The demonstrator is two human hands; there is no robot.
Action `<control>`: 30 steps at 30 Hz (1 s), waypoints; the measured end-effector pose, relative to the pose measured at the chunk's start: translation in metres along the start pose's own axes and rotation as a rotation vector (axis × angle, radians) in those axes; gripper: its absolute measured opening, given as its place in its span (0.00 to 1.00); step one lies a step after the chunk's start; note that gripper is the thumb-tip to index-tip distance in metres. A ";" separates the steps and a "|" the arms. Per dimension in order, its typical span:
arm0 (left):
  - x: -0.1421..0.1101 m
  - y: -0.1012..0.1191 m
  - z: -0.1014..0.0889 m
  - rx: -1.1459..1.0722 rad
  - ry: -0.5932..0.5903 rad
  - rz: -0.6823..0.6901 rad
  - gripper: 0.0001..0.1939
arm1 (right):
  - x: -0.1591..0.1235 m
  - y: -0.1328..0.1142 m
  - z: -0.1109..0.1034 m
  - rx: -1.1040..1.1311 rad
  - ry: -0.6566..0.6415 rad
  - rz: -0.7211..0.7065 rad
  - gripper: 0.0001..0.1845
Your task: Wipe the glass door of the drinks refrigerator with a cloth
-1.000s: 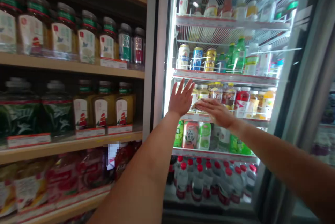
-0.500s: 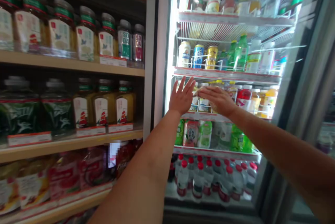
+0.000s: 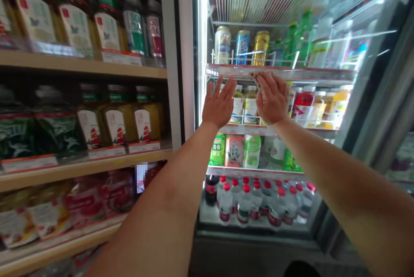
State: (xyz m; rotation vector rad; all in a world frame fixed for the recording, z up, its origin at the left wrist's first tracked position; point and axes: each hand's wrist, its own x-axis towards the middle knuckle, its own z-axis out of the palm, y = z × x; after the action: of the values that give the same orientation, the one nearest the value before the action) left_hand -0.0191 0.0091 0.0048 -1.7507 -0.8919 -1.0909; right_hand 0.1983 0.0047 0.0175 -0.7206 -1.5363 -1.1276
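Both of my arms reach forward to an open drinks fridge. My left hand (image 3: 219, 104) is open, its fingers spread and pointing up in front of the yellow-capped bottles (image 3: 245, 104) on the fridge's middle rack. Beside it my right hand (image 3: 272, 98) is also open, palm toward the bottles, with its fingertips up at the front strip of the can shelf (image 3: 310, 72). Neither hand holds anything. Cans (image 3: 242, 46) stand on the rack just above my fingers.
Wooden shelves (image 3: 84, 64) with jars and bottles fill the left side. The fridge door (image 3: 378, 83) stands open at the right. Lower racks carry green and pink cartons (image 3: 235, 151) and red-capped water bottles (image 3: 255, 201).
My right hand rose from lying sideways on the bottle rack to upright with fingertips at the shelf above. My left hand stayed open. The view tilted downward.
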 end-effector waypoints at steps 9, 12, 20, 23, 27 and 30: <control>0.001 0.001 0.004 -0.003 -0.001 -0.031 0.31 | -0.003 0.003 0.004 -0.055 -0.018 -0.096 0.30; 0.001 -0.002 0.007 -0.010 -0.004 -0.029 0.32 | -0.005 0.004 0.002 0.003 -0.146 -0.257 0.33; 0.001 -0.003 0.008 -0.039 -0.033 -0.051 0.32 | -0.035 0.006 0.000 0.154 -0.238 -0.614 0.22; 0.001 0.001 0.006 -0.046 -0.050 -0.060 0.33 | -0.034 0.024 -0.008 0.241 -0.258 -0.836 0.13; 0.001 0.001 0.005 -0.052 -0.056 -0.067 0.34 | -0.014 0.049 -0.022 0.200 -0.218 -0.679 0.15; 0.001 0.001 0.003 -0.057 -0.068 -0.076 0.34 | -0.019 0.048 -0.027 0.138 -0.152 -0.343 0.19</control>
State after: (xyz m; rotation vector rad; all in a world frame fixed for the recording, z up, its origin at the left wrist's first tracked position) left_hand -0.0164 0.0119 0.0046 -1.8224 -0.9844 -1.1216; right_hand 0.2565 0.0001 0.0132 -0.4682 -1.8984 -1.2221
